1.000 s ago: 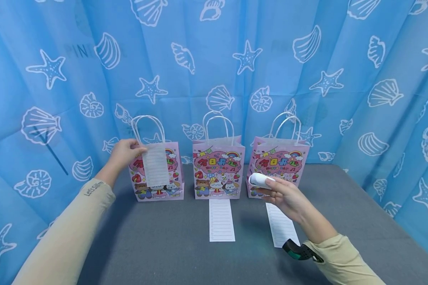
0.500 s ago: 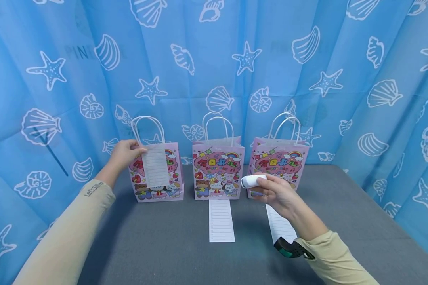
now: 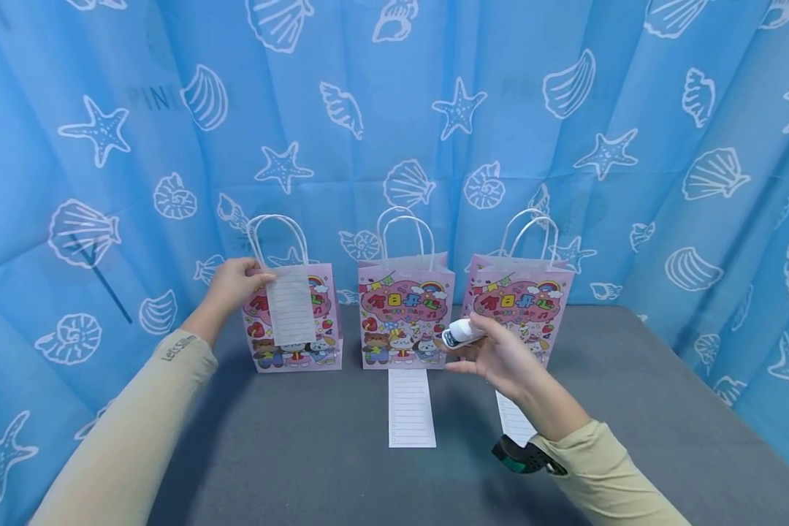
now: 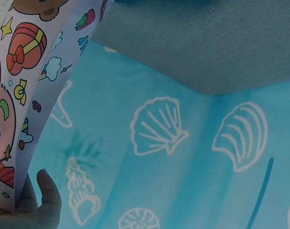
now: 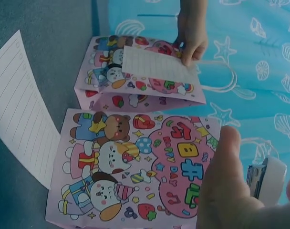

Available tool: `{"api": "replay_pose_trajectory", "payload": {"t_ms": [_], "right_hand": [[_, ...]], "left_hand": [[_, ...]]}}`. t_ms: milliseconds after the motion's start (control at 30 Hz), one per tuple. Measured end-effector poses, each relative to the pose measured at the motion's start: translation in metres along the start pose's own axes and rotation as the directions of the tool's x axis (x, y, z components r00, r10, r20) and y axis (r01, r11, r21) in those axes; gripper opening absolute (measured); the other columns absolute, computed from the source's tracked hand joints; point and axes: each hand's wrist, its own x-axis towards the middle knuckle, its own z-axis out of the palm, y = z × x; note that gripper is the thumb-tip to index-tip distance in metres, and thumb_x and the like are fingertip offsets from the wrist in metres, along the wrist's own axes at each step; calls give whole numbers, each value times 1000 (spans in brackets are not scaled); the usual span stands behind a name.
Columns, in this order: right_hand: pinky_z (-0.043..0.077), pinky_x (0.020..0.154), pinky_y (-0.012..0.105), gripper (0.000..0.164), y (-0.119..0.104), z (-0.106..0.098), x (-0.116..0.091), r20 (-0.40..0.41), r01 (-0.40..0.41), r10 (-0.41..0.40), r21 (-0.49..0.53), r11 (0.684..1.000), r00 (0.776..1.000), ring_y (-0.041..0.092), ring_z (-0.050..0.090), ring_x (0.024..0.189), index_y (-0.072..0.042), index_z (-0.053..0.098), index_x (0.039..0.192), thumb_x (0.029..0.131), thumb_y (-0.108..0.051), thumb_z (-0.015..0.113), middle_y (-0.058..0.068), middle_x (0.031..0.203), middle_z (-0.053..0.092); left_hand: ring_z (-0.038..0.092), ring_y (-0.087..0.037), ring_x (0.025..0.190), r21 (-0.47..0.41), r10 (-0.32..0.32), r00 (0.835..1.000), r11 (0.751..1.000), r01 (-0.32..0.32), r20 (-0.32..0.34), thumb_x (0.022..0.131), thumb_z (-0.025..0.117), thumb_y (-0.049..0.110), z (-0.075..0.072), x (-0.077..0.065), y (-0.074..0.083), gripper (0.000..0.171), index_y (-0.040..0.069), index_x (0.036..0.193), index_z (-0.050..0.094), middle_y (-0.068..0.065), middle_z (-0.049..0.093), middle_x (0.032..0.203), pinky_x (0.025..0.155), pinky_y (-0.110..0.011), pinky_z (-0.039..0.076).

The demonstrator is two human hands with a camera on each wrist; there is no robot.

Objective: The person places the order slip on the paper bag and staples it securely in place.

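My left hand (image 3: 233, 285) pinches a white lined paper slip (image 3: 291, 310) at its top left corner, at the upper edge of the left pink paper bag (image 3: 327, 321). The slip hangs flat over the bag's cartoon front. My right hand (image 3: 502, 358) holds a small white stapler (image 3: 462, 332) in front of the gap between the middle bag (image 3: 375, 321) and the right bag (image 3: 552, 292). In the right wrist view, the metal end of the stapler (image 5: 271, 183) shows beside my thumb. The left wrist view catches part of my left hand (image 4: 42, 210) at the bag's edge.
A lined slip (image 3: 410, 409) lies on the grey table (image 3: 289, 453) before the middle bag. Another slip (image 3: 514, 420) lies before the right bag, partly covered by my right arm. White twisted handles stand up from each bag. A blue shell-print curtain (image 3: 394, 109) hangs behind.
My right hand has moved left with the stapler, from in front of the right bag toward the middle one, and the stapler has tilted. My left hand keeps its pinch on the slip.
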Motion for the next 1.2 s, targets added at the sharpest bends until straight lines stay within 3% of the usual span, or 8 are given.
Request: {"api": "replay_pose_trajectory", "payload": {"t_ms": [133,333,467,633,767,967,1200], "right_hand": [[53,78,31,48,-1,7,3,-7,-3,3,-39,999,1000,21,61,96,-1,21,140,105,-28,41,16,120,43],[47,75,27,36,-2,20,7,-100,-19,15,-47,999,995,14,61,86,4,34,129,102,-15,49,5,101,58],[47,80,28,44,-3,27,11,-139,-9,5,-32,999,990,14,61,90,7,31,136,101,-10,51,10,111,55],[48,79,27,58,-4,34,17,-119,13,-17,-40,999,993,15,59,91,4,22,148,101,-9,52,11,115,52],[48,77,28,57,-5,41,20,-107,9,-14,-53,999,994,14,59,91,0,24,150,101,-9,52,10,115,54],[47,80,30,58,-9,55,26,-66,2,-7,-71,997,998,16,56,97,-6,26,151,99,-7,52,16,130,44],[46,75,28,60,-11,65,33,-46,9,-13,-74,997,999,17,55,96,-7,25,152,99,-7,53,17,130,46]], "left_hand": [[58,-31,86,0,0,1000,1000,0,2,98,60,24,0,0,0,30,-6,105,61,-23,63,99,74,-41,46],[56,-29,82,-3,-9,1000,1000,9,6,98,60,24,1,-1,-3,28,-4,101,60,-21,63,96,70,-37,45],[56,-28,82,-7,-13,1000,1000,13,4,98,60,24,1,-1,-3,28,-4,101,60,-21,63,96,70,-36,45],[56,-28,81,-9,-10,1000,1000,10,-2,98,60,24,2,-1,-3,28,-4,101,60,-20,63,95,69,-36,45],[57,-28,82,-7,-4,1000,1000,4,-4,98,60,24,2,0,-2,28,-4,103,60,-21,63,96,70,-37,45],[56,-27,80,1,-1,1000,1000,1,-12,98,61,24,2,1,-1,28,-4,100,60,-20,63,94,68,-36,45],[55,-27,78,4,5,1000,1000,-5,-13,98,61,24,1,3,-3,27,-3,99,60,-19,62,92,67,-35,44]]}}
